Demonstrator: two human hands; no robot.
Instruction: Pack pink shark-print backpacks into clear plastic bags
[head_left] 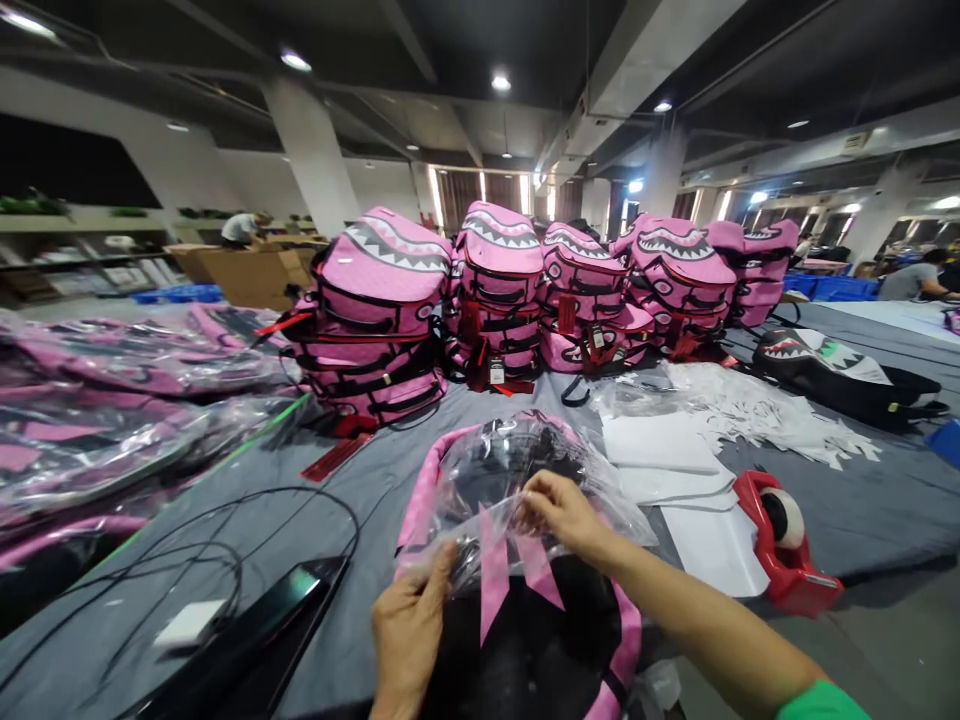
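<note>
A pink and black backpack (pixel 626 640) lies on the grey cloth in front of me, its far part under a clear plastic bag (pixel 487 455). Two pink ribbon ends (pixel 495 580) hang from beneath the bag's near edge over the black panel. My left hand (pixel 412 620) pinches that plastic edge at the left, thumb on top. At the right of the same edge, my right hand (pixel 559 510) has its fingers closed on the plastic, near the second ribbon end.
Stacked pink backpacks (pixel 382 270) line the back. Plastic-wrapped ones (pixel 112 430) lie left, beside cables and a dark phone (pixel 277 610). Right are white sheets (pixel 660 450), a red tape dispenser (pixel 795 580), white tags (pixel 772 410) and a black bag (pixel 847 375). People work farther off.
</note>
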